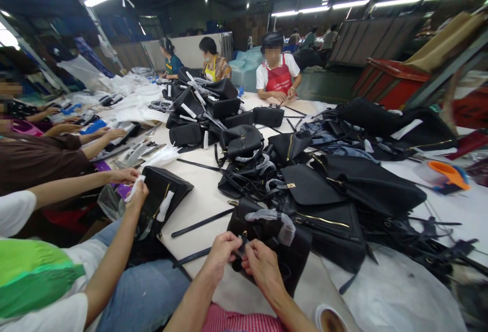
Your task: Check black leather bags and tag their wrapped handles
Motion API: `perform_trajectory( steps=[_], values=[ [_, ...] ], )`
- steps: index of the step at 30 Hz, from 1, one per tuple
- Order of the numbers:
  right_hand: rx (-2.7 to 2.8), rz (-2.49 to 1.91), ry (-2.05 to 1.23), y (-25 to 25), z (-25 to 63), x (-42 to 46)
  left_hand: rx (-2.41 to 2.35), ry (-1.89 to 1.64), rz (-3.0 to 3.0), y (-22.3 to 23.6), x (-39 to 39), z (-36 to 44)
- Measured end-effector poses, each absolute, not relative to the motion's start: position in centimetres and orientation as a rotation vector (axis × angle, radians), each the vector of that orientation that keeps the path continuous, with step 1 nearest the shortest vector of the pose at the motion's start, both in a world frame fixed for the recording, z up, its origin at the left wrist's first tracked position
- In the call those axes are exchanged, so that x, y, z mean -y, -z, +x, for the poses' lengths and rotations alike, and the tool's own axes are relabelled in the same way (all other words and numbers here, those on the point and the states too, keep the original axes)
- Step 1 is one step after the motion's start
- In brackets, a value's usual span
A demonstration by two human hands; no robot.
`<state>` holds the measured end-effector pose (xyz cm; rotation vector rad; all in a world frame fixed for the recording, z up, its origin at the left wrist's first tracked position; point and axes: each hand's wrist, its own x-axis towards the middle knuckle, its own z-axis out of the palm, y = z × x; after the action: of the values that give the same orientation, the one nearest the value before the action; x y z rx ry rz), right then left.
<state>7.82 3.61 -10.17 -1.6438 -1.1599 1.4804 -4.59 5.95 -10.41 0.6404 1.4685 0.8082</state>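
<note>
Head view: the left hand [223, 255] and right hand [263, 266] are both closed, pinching a small black strap tab [242, 246]. A black leather backpack [293, 266] lies on the white bench [198, 189] just ahead, its long axis slanting away rightward, nearer the right hand.

the bag [293, 266] is coloured black, and a gold line is seen along the neighbouring zip [322, 219]. pink stripes are shown on the lap cloth [240, 319].
</note>
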Motion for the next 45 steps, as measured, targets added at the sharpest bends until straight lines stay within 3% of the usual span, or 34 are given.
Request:
perform_trajectory(
  steps=[17, 32, 45],
  values=[
    [1.134, -1.675, -1.381, 10.5, 7.5, -4.1, -1.502, -1.067, 0.922, 11.1, -6.7, -3.2],
    [1.119, -1.697, -1.297, 11.5, 7.5, -4.4, -1.348, -0.974, 0.722, 11.3, -7.4, -3.1],
    [0.925, -1.622, -1.410, 11.2, 7.6, -4.7, -1.223, -0.895, 0.528, 11.5, -8.2, -4.1]
  ],
)
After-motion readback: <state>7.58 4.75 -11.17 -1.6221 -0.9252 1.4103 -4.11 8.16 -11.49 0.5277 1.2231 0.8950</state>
